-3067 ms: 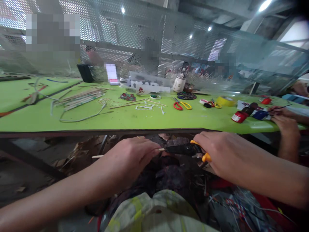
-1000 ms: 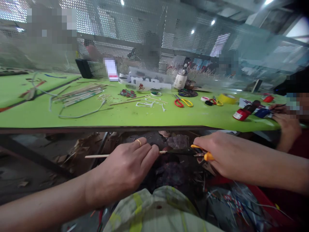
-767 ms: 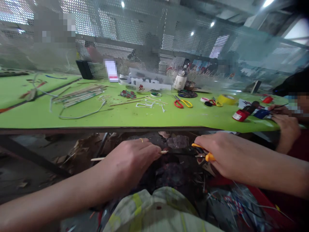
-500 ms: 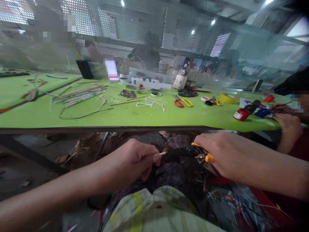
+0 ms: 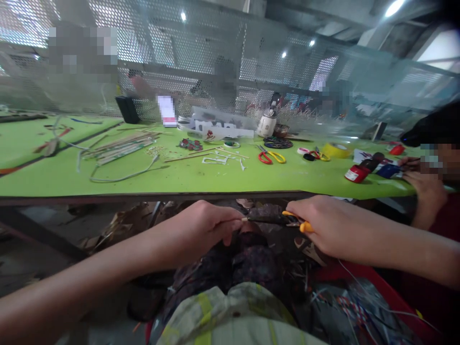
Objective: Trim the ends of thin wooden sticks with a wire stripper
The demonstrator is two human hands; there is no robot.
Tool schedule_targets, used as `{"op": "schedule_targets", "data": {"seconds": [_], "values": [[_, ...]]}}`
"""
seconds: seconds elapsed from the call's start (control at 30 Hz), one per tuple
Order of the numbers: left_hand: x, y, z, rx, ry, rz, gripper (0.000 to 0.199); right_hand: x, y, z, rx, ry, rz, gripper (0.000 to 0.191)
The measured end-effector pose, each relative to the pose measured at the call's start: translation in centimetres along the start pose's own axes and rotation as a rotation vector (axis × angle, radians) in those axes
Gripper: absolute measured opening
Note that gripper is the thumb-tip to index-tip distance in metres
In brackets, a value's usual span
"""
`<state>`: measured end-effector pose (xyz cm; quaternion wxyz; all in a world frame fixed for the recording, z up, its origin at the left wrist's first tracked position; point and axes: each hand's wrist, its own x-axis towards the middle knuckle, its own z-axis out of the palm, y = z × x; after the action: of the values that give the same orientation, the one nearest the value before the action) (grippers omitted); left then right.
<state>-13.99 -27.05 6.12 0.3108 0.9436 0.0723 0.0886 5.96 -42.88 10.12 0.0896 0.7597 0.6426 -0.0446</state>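
Nearest, a pale checked garment with yellow stripes [image 5: 237,316] covers the lap; a red container [image 5: 377,280] holding mixed wires sits low, to its right. Above the lap, just short of the near edge of the green worktop [image 5: 201,181] and below its surface, is the workpiece: a slim pale wooden stick [image 5: 245,219]. The left hand [image 5: 208,221] pinches it between thumb and fingers, with only a short end exposed. The right hand [image 5: 323,221] has its fingers wrapped around the orange handles of a dark-nosed hand tool [image 5: 280,219]. The tool's nose points at the exposed stick end; whether it grips that end cannot be told. On the worktop, toward the near right corner, stand a red jar with a white label [image 5: 355,174] and a dark blue jar [image 5: 388,171], beside a co-worker's hand [image 5: 426,184]. Mid-depth, scissors with one red and one yellow handle [image 5: 266,154] lie right of white cut-out scraps [image 5: 214,160]; a bundle of flat wooden strips [image 5: 120,147] lies toward the left edge. A perforated grey screen [image 5: 201,60] rises behind the far edge.
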Motion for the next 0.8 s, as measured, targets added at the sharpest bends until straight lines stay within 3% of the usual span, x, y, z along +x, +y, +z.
{"op": "schedule_targets", "data": {"seconds": [0.1,0.2,0.27,0.43,0.57,0.63,0.7,0.8], "values": [[0.1,0.5,-1.0,-0.311,-0.248,-0.18,0.037,-0.3,-0.2,0.1,-0.004,0.08,-0.02,0.028],[-0.1,0.6,-1.0,-0.34,-0.264,-0.215,0.042,-0.6,-0.3,0.3,-0.003,0.148,-0.052,0.028],[-0.4,0.5,-0.6,-0.19,-0.206,-0.172,0.041,-0.7,-0.2,0.4,-0.006,0.149,-0.065,0.028],[-1.0,0.5,0.6,0.433,0.128,0.15,0.021,-0.5,0.1,0.5,0.052,0.107,-0.058,0.028],[-1.2,0.5,0.5,0.774,0.302,0.331,0.011,-0.3,0.4,0.6,0.118,0.123,-0.038,0.033],[-1.2,0.3,0.4,0.839,0.359,0.437,0.008,-0.3,0.6,0.7,0.166,0.114,-0.052,0.036],[-1.0,0.2,0.4,0.825,0.364,0.458,0.01,-0.3,0.7,0.6,0.199,0.097,-0.049,0.036],[-0.6,0.4,0.0,0.62,0.264,0.276,0.016,-0.3,0.6,0.4,0.169,0.08,-0.011,0.037]]}}
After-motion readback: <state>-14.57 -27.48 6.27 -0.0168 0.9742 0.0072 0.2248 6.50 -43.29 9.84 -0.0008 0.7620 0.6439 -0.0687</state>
